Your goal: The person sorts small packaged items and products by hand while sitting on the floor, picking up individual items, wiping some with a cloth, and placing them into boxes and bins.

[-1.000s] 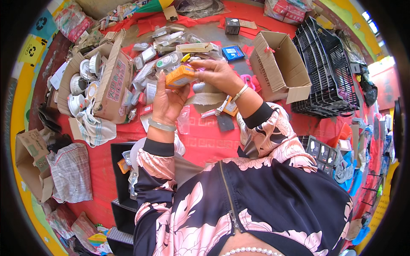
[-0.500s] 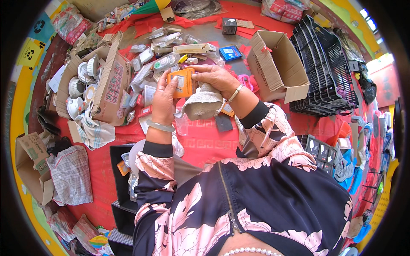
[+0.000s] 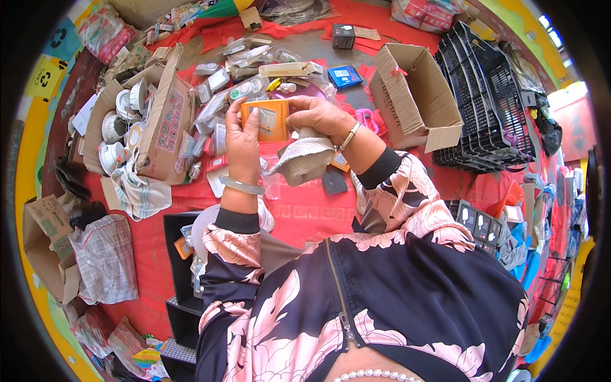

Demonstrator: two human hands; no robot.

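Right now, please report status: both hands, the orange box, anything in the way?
Left fingers gripping orange box, thumb across its front. Right fingers holding greyish cloth, at box's right edge. Packaged items crowded just beyond.

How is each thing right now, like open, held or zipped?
Orange box, held up, broad face showing.
Gray cloth, bunched and hanging.
Left hand, gripping the orange box.
Right hand, holding the gray cloth and at the orange box's edge.
Left cardboard box, open, white round things inside.
Right cardboard box, open, one flap folded out.
Blue packet, lying flat.
Jacket zipper, pulled up near the neck.
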